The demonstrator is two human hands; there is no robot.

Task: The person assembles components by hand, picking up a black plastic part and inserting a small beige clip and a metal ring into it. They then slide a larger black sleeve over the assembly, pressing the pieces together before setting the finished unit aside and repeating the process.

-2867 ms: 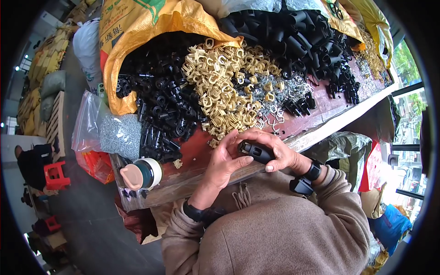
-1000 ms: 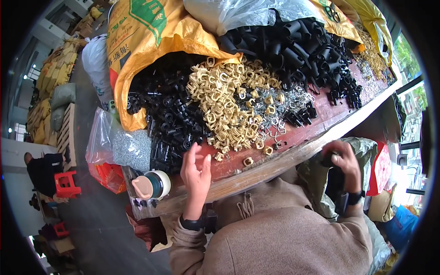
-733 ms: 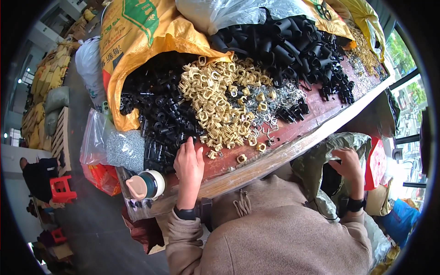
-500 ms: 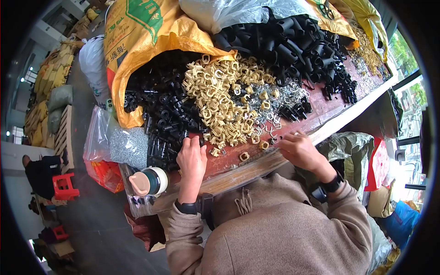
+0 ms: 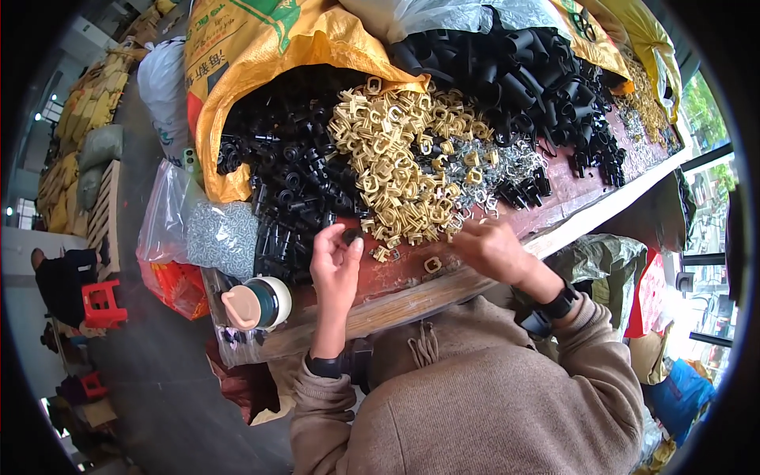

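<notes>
My left hand [image 5: 336,264] pinches a small black plastic part [image 5: 351,234] at the near edge of a heap of black plastic fittings [image 5: 289,178]. My right hand [image 5: 489,247] lies over the near edge of a pile of tan square clips [image 5: 400,162], fingers curled among silver metal clips [image 5: 491,170]; what it holds is hidden. Both hands rest on a red-brown wooden table [image 5: 570,206]. A loose tan clip [image 5: 432,264] lies between the hands.
Black tubes [image 5: 518,67] are heaped at the far right, a yellow sack [image 5: 261,47] at the far left. A clear bag of small grey parts [image 5: 214,233] and a cup with a tan lid [image 5: 255,302] stand left. A green sack [image 5: 606,269] hangs below the table edge.
My right hand came up from the green sack beside me back to the clip pile. My left hand closed on a black part at the heap's edge.
</notes>
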